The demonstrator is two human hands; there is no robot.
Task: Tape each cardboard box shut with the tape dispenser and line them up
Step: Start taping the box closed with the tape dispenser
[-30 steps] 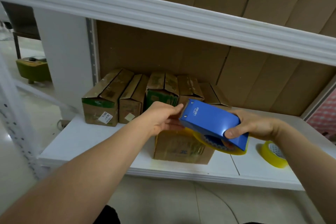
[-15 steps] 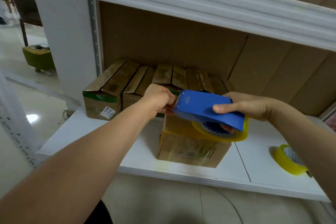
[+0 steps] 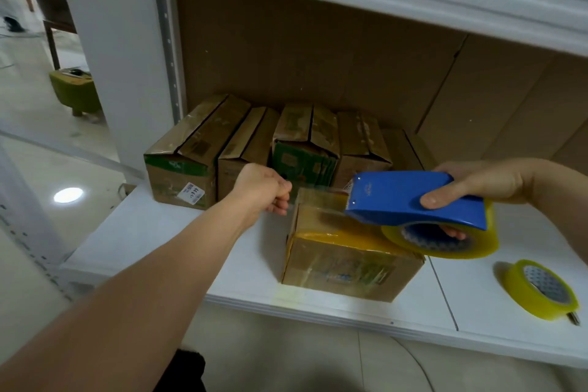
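Holding the blue tape dispenser (image 3: 413, 197) over the front box (image 3: 346, 251), the right hand (image 3: 486, 181) hides some fingers; at nine o'clock, the left hand (image 3: 262, 189) pinches hard-to-see clear tape

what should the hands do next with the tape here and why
Probably lay the stretched tape down onto the front box: the left hand pinches its free end past the far edge, and the right hand holds the tape dispenser above the top.

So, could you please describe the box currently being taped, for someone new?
On the white shelf, a row of cardboard boxes lines the back. The box being taped sits alone at the front edge, glossy tape over it, under the blue tape dispenser.
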